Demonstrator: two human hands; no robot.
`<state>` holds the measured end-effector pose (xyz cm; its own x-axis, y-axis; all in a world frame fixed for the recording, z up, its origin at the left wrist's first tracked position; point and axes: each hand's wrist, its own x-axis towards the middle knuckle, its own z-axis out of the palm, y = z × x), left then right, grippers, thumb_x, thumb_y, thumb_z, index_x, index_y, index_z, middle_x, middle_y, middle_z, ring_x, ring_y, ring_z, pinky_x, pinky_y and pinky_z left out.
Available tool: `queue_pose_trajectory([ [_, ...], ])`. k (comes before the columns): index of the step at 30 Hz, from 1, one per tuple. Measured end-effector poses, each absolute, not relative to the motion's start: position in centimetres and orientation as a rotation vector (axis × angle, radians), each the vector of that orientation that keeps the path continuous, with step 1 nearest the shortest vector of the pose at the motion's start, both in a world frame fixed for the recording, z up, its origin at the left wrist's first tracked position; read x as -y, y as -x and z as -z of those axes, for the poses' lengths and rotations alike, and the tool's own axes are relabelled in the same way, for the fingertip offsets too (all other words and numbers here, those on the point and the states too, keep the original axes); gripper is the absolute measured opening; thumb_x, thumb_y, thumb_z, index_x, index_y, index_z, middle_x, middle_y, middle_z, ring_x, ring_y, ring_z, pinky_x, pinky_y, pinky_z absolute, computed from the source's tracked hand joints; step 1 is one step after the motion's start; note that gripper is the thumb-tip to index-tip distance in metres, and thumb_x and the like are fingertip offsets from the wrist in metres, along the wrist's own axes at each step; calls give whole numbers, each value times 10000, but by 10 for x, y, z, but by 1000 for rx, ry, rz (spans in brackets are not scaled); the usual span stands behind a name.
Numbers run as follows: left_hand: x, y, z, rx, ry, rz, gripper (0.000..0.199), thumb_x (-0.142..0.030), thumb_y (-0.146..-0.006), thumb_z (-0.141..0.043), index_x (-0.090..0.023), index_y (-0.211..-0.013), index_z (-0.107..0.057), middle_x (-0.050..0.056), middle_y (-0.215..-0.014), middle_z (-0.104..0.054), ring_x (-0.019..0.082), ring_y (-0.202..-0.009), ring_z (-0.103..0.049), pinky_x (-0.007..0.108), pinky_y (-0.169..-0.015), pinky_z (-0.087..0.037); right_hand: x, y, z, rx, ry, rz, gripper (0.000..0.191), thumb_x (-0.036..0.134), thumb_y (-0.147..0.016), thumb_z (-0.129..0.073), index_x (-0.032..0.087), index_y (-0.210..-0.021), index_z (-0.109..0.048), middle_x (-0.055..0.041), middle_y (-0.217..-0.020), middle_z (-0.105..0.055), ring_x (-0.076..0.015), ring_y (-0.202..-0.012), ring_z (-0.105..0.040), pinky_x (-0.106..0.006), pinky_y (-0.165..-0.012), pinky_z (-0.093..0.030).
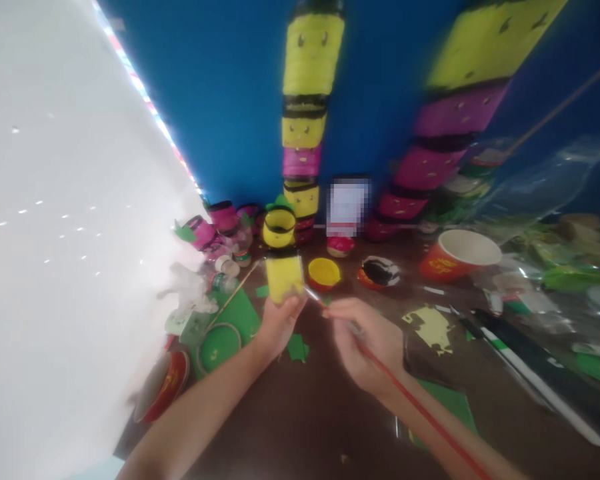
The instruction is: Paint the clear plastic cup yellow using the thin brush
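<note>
No legible text, yellow lettering on red paper cup (441, 261) too blurred to read, yellow marking on tilted red cup (174, 379) likewise, small bottle (218, 281) label too small, upright panel (349, 203) pixelated.

Yellow cup (284, 275), black-rimmed, held upright
</note>
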<state>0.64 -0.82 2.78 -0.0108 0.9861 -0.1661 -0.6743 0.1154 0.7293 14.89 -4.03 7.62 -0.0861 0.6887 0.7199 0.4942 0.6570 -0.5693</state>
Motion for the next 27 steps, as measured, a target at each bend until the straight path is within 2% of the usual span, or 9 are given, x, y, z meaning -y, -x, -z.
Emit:
queue_pose_trajectory([
  [5, 7, -6, -26, -765, -501, -1407, 571, -278, -543, -808, -172, -1055, -581, 33, -899, -679, 166, -888, -639, 333, -934, -429, 42, -151, -75, 1795, 920, -253, 157, 97, -762, -463, 218, -690, -533, 6, -604, -598, -119, -534, -562, -251, -512, -447],
  [12, 8, -7, -26, -763, -479, -1427, 587, -262, -555, -802, -179, -1087, -570, 22, -932, -674, 152, -937, -623, 297, -935, -428, 41, -149, -76, 1744, 943, -203, 173, 77, -764, -480, 219, -810, -566, -17, -736, -648, -136, -658, -623, -259, -613, -500],
  [17, 7, -6, -26, -739, -502, -1424, 604, -261, -562, -799, -185, -1113, -561, 24, -918, -678, 154, -903, -635, 302, -926, -433, 40, -150, -74, 1793, 894, -209, 149, 77, -744, -479, 211, -729, -541, 9, -641, -617, -113, -563, -587, -230, -533, -460],
  [23, 7, -6, -25, -764, -454, -1429, 558, -257, -549, -805, -169, -1051, -578, 23, -916, -672, 147, -912, -627, 298, -927, -429, 41, -149, -73, 1761, 950, -202, 169, 69, -763, -473, 207, -798, -563, -13, -725, -638, -118, -648, -610, -237, -608, -487],
  [27, 6, -6, -24, -728, -489, -1438, 541, -260, -561, -799, -175, -1049, -580, 23, -908, -674, 146, -888, -631, 307, -931, -426, 41, -148, -71, 1796, 891, -199, 143, 76, -750, -469, 203, -736, -534, 6, -649, -609, -107, -572, -576, -231, -542, -455],
])
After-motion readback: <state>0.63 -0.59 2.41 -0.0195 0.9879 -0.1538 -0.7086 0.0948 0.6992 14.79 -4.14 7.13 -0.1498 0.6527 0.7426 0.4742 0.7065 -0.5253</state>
